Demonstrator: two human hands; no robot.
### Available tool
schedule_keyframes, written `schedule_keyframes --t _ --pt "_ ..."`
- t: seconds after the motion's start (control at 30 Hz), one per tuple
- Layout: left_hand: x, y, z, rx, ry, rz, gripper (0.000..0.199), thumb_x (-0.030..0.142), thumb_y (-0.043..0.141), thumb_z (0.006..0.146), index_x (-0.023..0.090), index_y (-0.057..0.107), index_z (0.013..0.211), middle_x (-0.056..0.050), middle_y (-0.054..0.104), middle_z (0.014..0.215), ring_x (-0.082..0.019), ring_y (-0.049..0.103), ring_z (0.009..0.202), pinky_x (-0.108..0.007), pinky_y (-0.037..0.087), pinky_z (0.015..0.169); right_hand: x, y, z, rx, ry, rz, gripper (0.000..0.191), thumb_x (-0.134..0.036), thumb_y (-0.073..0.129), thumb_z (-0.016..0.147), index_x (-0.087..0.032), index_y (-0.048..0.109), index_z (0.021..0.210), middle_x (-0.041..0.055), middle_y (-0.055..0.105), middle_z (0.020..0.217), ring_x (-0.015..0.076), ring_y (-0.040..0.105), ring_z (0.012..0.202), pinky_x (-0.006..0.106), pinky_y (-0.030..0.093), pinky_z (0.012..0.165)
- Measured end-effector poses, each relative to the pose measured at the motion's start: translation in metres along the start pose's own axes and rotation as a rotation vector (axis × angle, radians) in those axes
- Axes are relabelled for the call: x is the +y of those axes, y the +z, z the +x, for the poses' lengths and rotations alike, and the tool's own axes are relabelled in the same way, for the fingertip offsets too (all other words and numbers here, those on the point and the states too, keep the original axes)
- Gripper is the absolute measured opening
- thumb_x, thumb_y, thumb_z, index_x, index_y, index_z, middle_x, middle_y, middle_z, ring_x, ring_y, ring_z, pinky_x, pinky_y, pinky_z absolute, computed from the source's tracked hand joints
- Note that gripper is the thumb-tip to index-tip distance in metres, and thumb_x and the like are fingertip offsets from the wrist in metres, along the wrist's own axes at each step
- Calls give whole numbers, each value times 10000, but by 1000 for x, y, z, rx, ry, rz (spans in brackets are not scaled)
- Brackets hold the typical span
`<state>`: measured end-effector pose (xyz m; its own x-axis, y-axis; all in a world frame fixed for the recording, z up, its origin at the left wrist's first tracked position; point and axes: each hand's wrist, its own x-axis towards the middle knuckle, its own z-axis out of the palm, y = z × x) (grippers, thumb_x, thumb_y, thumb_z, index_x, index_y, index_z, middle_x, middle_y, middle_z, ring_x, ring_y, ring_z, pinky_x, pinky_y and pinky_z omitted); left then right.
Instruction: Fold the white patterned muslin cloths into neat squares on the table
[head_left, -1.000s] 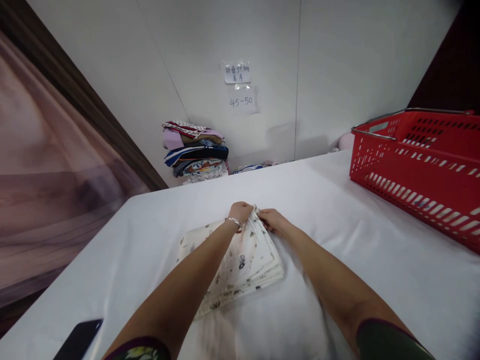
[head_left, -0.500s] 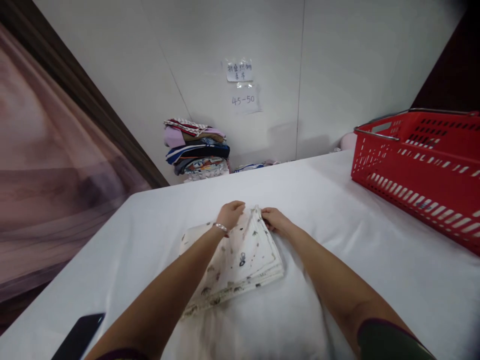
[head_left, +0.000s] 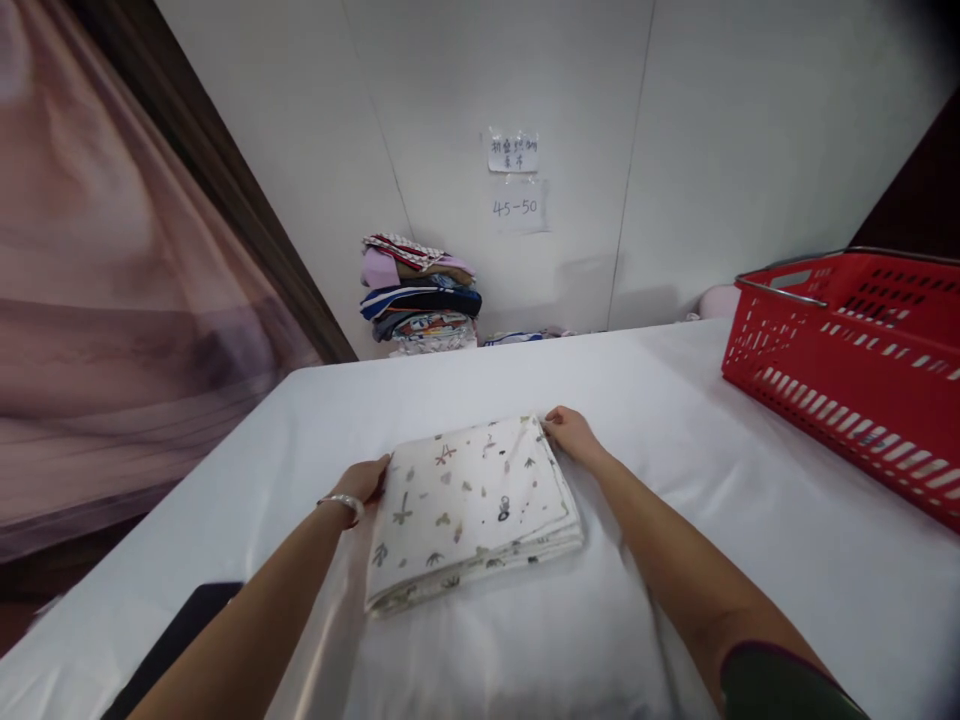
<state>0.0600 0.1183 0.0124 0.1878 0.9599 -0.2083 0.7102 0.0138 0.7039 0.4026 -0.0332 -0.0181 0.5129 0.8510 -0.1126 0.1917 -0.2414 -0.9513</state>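
A folded white cloth point(head_left: 472, 500) with small printed figures in green, brown and black lies flat on a white-covered table point(head_left: 637, 375). Its several layers show along the near edge. My left hand point(head_left: 365, 480), with a bracelet point(head_left: 346, 505) at the wrist, is at the cloth's far left corner, its fingers closed on the edge and partly hidden. At the far right corner, my right hand point(head_left: 570, 432) pinches the cloth between thumb and fingers.
A red plastic basket point(head_left: 847, 370) with metal handles stands at the right. Folded fabrics point(head_left: 420, 295) are stacked beyond the table's far edge, against a wall with paper signs point(head_left: 515, 207). A dark flat object point(head_left: 180, 635) lies near left, and a pinkish curtain point(head_left: 135, 270) hangs beside the table.
My left hand has moved left and nearer, from over the cloth's far edge to its left corner, uncovering the top. My right hand stays at the right corner. The camera view has shifted.
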Motion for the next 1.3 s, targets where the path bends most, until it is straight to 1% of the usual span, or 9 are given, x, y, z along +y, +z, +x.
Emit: schedule_keyframes --t 0.1,0.2,0.47,0.63,0.87,1.0,1.07,1.17,1.3 --pt "2 3 -2 -44 -104 -95 265 435 511 719 183 569 659 -4 513 455 -180 554 478 -273 428 439 -1 -5 8 36 -97 -47 335 -230 568 696 -204 603 1029 28 637 928 132 563 773 242 427 711" --pt "4 2 -5 -56 -110 -129 160 292 538 702 162 599 771 2 557 517 -138 545 485 -242 443 463 -4 -4 19 -57 -158 -65 351 -206 558 702 -207 627 1046 31 642 1013 145 570 876 258 415 808" --pt "-1 -4 -11 -170 -55 -303 524 129 588 624 162 535 1144 -61 634 974 -81 554 545 -197 464 481 -14 0 42 -270 -190 -104 326 -123 583 632 -183 696 932 12 687 821 129 582 692 229 441 678" --pt "-1 -1 -6 -96 42 -199 679 173 602 632 201 430 1287 -104 530 1196 -11 437 430 -170 378 388 -12 -1 44 -268 -200 -98 248 -126 528 670 -168 705 839 1 677 727 104 549 599 194 420 583" --pt "-3 2 4 -82 140 -239 596 415 612 622 157 551 1156 -37 640 872 -43 427 446 -176 352 406 -15 -7 46 -274 -164 -122 264 -153 508 700 -171 702 878 -14 642 610 87 485 481 196 399 513" --pt "0 3 4 -53 64 -192 484 472 625 567 130 632 910 20 568 555 -94 462 462 -203 370 430 -19 -7 49 -246 -222 -174 238 -100 551 645 -206 720 774 -1 680 747 130 567 657 214 432 632" --pt "3 2 3 -95 42 -164 450 428 640 534 138 616 877 26 570 571 -94 459 459 -205 363 425 -18 -7 49 -231 -273 -185 246 -84 549 634 -215 722 751 -2 686 844 144 581 765 212 431 692" --pt "8 0 4 -154 57 -151 463 355 615 529 149 577 942 4 617 725 -86 463 474 -204 356 424 -14 -9 49 -285 -250 -162 264 -103 513 661 -194 722 792 1 684 777 126 571 678 205 432 636" --pt "10 1 9 -21 143 15 387 331 572 577 174 593 929 -13 624 828 -100 514 561 -214 412 534 -11 -13 50 -343 -137 -87 274 -133 509 664 -167 719 836 -19 635 594 81 480 480 182 385 489"
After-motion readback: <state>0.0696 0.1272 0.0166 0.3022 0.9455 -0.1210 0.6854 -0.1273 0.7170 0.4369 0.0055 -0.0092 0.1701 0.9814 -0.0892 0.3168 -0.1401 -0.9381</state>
